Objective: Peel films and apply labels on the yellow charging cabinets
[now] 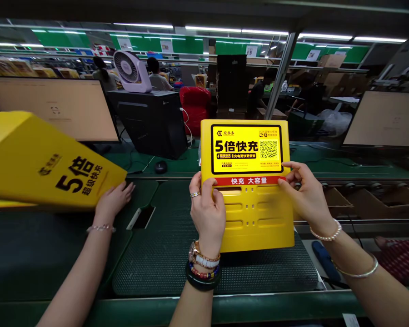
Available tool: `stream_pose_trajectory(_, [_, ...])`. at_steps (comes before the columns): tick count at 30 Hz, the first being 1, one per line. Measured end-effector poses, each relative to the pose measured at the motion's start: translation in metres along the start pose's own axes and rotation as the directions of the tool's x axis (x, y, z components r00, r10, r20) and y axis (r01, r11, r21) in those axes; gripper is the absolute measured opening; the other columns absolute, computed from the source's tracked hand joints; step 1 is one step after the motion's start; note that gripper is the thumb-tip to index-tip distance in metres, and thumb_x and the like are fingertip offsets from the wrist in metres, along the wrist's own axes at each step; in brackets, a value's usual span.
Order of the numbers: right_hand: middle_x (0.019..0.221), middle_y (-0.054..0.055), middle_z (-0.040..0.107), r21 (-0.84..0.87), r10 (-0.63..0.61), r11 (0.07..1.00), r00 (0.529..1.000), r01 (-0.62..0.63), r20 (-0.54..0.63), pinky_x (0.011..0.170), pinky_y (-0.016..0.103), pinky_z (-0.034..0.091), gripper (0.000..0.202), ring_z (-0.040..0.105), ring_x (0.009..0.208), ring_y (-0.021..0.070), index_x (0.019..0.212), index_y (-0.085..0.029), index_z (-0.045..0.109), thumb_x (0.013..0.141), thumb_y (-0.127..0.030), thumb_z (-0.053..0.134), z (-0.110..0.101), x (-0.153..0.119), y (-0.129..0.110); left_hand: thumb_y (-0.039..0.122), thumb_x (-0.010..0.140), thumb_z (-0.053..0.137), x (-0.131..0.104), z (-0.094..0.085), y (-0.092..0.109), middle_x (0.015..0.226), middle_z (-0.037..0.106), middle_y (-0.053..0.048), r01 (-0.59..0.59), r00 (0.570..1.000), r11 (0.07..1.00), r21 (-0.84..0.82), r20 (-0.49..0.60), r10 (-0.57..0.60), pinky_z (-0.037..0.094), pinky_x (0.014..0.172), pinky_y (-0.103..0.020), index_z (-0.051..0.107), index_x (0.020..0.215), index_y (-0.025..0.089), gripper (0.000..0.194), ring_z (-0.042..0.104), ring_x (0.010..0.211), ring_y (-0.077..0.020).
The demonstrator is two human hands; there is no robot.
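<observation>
Co-worker's hand [114, 198]: at the bench's left side, a hand wearing a bead bracelet lies flat under the lower edge of a tilted yellow box [37, 163] printed with black characters; it belongs to another person.
Left hand [207, 213]: thumb and fingers pressed on the left edge of the yellow panel [247, 181], a ring on one finger, a watch and bead bracelets at the wrist.
Yellow panel: held upright above the dark ribbed mat [157, 259] near the bench's middle, printed face toward the wearer, long axis vertical, black-framed label [246, 149] and QR code at the top, slotted rows below.
Right hand [305, 195]: thumb and forefinger pinch the panel's right edge just beside the red strip; pearl bracelet and bangle on the wrist.
Behind the bench: monitor [54, 106] far left, small fan [131, 70] on a black computer case [150, 120], second monitor [386, 118] far right.
</observation>
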State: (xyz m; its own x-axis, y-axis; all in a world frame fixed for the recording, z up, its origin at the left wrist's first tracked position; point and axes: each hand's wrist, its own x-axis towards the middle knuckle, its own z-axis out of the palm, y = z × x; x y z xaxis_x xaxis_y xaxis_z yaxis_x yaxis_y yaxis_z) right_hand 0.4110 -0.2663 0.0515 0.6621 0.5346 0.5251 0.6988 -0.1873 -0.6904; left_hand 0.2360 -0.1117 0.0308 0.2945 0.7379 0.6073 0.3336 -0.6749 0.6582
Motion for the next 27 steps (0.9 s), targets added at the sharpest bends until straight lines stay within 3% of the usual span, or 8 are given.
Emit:
stream_pose_trajectory(11, [0.082, 0.001, 0.056, -0.024, -0.033, 0.999, 0.999, 0.032, -0.037, 0.064, 0.03, 0.045, 0.038, 0.053, 0.073, 0.0173, 0.126, -0.023, 0.055, 0.09, -0.034, 0.062, 0.0, -0.001, -0.001, 0.013, 0.091, 0.048, 0.0, 0.0, 0.0, 0.14, 0.05, -0.011, 0.002, 1.0, 1.0, -0.01, 0.006, -0.002, 0.055, 0.07, -0.028, 0.06, 0.109, 0.022, 0.023, 0.064, 0.108, -0.0221])
stream_pose_trajectory(20, [0.089, 0.001, 0.056, -0.032, -0.119, 0.993, 0.986, 0.116, -0.115, 0.072, 0.032, 0.048, 0.035, 0.054, 0.077, 0.0175, 0.126, -0.027, 0.056, 0.092, -0.033, 0.063, -0.015, -0.018, -0.017, 0.012, 0.091, 0.048, 0.001, 0.003, 0.002, 0.141, 0.049, -0.011, 0.002, 1.0, 1.0, -0.012, 0.015, -0.002, 0.056, 0.073, -0.03, 0.06, 0.11, 0.022, 0.025, 0.062, 0.113, -0.0236])
stream_pose_trajectory(27, [0.086, 0.0, 0.055, 0.017, -0.045, 0.999, 0.996, 0.046, -0.072, 0.069, 0.029, 0.046, 0.037, 0.053, 0.074, 0.0153, 0.125, -0.025, 0.056, 0.09, -0.032, 0.065, -0.007, -0.007, -0.001, 0.013, 0.091, 0.048, 0.0, 0.004, 0.002, 0.14, 0.05, -0.01, -0.003, 1.0, 1.0, -0.02, 0.005, 0.003, 0.055, 0.071, -0.028, 0.061, 0.109, 0.022, 0.024, 0.063, 0.109, -0.0223])
